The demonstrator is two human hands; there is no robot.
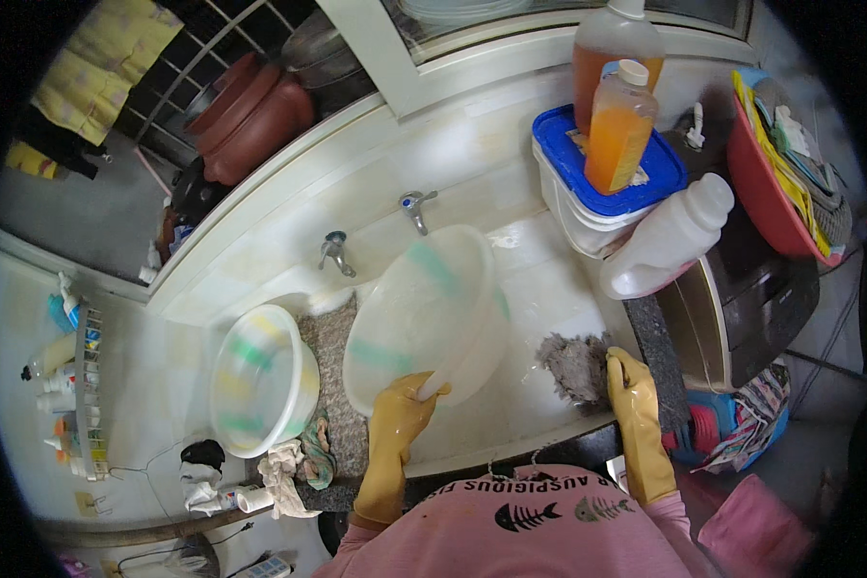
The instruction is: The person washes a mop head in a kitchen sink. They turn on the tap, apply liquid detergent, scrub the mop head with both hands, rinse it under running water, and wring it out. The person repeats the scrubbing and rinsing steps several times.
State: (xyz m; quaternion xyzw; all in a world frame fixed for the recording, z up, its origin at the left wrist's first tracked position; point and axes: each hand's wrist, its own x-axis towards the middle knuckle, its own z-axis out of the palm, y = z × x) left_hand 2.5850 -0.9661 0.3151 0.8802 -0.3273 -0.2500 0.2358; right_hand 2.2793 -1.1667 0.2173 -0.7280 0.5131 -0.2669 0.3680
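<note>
My left hand (402, 413), in a yellow rubber glove, grips the rim of a large translucent plastic basin (419, 318) with green stripes. That basin leans in the white sink (477, 428), below two taps. My right hand (630, 379), gloved alike, is at the sink's right edge, its fingers closed at the side of a wet grey cloth (574, 367); whether they pinch it is not plain. To the left, a smaller striped basin (308, 390) stands by the granite counter (343, 433), close to some crumpled rags (283, 469).
Metal taps (413, 208) project from the tiled wall. At the right are a blue-lidded tub (585, 224) carrying bottles of orange liquid, a leaning white jug (668, 238), a dark appliance (758, 311) and a red basin of cloths (766, 188). A wire rack (87, 390) hangs left.
</note>
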